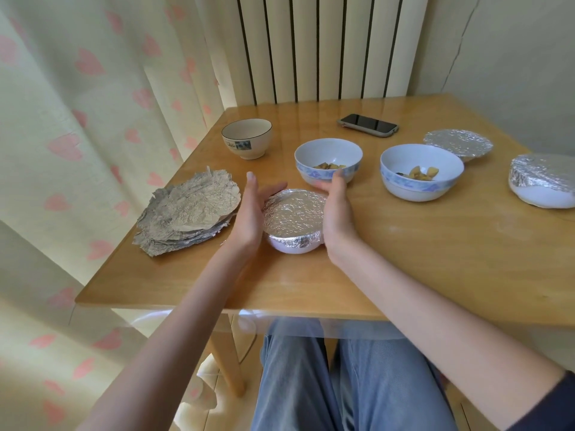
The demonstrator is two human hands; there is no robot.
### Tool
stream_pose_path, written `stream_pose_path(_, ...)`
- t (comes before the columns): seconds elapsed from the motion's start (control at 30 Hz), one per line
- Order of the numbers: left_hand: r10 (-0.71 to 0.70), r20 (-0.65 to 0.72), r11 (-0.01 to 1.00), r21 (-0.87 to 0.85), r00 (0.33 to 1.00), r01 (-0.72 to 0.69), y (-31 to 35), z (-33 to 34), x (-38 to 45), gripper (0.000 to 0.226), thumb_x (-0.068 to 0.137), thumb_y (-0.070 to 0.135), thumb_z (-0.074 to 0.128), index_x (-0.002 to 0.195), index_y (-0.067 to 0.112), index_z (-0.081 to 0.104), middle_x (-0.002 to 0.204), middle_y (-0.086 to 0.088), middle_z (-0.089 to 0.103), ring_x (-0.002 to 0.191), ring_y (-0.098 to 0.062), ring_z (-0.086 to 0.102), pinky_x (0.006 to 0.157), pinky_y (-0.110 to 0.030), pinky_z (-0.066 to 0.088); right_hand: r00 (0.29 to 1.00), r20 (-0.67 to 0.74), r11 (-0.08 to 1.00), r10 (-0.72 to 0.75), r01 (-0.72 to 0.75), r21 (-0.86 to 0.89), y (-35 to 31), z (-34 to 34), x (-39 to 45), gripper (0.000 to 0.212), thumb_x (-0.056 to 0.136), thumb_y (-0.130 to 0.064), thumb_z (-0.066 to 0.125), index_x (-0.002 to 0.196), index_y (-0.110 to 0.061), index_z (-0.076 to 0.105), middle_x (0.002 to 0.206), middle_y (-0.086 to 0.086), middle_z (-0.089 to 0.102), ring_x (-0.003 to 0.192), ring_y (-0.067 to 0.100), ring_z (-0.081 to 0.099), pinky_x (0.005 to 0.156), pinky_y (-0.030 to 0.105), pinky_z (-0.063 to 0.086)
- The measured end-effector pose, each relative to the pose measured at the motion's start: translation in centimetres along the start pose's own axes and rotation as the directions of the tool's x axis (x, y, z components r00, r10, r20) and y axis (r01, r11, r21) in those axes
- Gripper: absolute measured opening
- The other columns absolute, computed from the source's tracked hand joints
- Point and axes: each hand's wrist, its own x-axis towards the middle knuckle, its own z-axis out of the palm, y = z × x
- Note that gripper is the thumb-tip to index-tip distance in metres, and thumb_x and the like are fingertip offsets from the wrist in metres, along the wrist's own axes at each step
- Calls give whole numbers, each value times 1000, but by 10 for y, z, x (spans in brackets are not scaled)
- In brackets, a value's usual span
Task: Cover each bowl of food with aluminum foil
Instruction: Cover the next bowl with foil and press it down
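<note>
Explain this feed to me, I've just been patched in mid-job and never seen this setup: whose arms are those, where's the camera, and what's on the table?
There is no machine here: a person wears one camera on the head, looking down at their own bare arms. The left hand and right hand press flat against the sides of a foil-covered bowl on the wooden table; the fingers look straight, not curled.

A stack of foil sheets lies to the left. Two uncovered bowls holding food, the middle one and the right one, stand behind. Two more bowls are already covered, at the far right and the right edge. An empty cream bowl and a phone sit farther back.
</note>
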Motion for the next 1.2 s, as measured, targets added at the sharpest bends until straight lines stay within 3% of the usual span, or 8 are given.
stream_pose_path(0.1,91,115,984,140,989,-107,7,-21,-5,74,94,67,20,151,22,31,158,0,31,144,-9,29,119,-35,22,995,99,1000,-26,25,10,-6,-31,2,52,99,-54,21,124,-21,55,128,3,57,116,16,54,103,33,40)
stream_pose_path(0.2,196,331,846,419,923,-329,31,-35,-11,77,79,68,46,149,40,28,160,17,17,145,6,7,120,-30,8,982,29,970,-187,190,-150,-8,-67,-5,25,101,-23,39,110,-20,62,115,-2,63,106,13,62,101,31,45)
stream_pose_path(0.33,-83,616,585,667,784,-462,57,-3,-3,88,76,62,68,146,54,16,162,17,1,146,-1,-14,120,-40,-5,958,95,936,-272,286,-203,-7,-82,-20,28,96,-2,40,103,-16,63,101,-6,66,96,10,65,87,23,51)
stream_pose_path(0.47,-264,562,195,827,784,-527,48,18,7,95,62,63,57,145,59,11,162,11,4,149,-16,-7,119,-48,-2,955,65,946,-290,297,-133,-3,-87,-29,29,94,3,39,98,-14,62,96,-1,66,92,14,66,85,26,52)
stream_pose_path(0.6,-211,556,159,831,804,-532,43,19,5,87,63,54,56,143,57,21,155,11,16,143,-12,7,113,-41,7,939,60,916,-340,345,-205,6,-88,-31,27,90,5,44,96,-13,63,94,1,69,93,14,67,85,26,53)
stream_pose_path(0.83,-286,540,133,841,792,-525,55,11,7,111,46,89,52,127,73,-21,154,21,-31,139,-11,-38,114,-48,-20,880,238,747,-411,474,-466,18,-86,-33,25,76,-9,76,98,-10,64,90,1,65,84,16,64,79,27,52)
stream_pose_path(0.97,-411,494,188,868,766,-459,66,19,9,85,47,76,47,119,83,1,159,23,-12,147,-13,-20,117,-54,-6,857,327,712,-399,514,-478,14,-82,-33,32,70,-20,83,92,-12,62,83,-4,61,81,16,61,76,30,51)
stream_pose_path(1.2,-413,523,266,852,745,-451,62,23,10,77,45,64,54,111,83,20,133,28,17,133,-8,13,102,-32,16,845,360,707,-395,530,-468,5,-80,-25,25,69,-22,84,81,-10,66,73,-1,65,68,12,60,69,28,51)
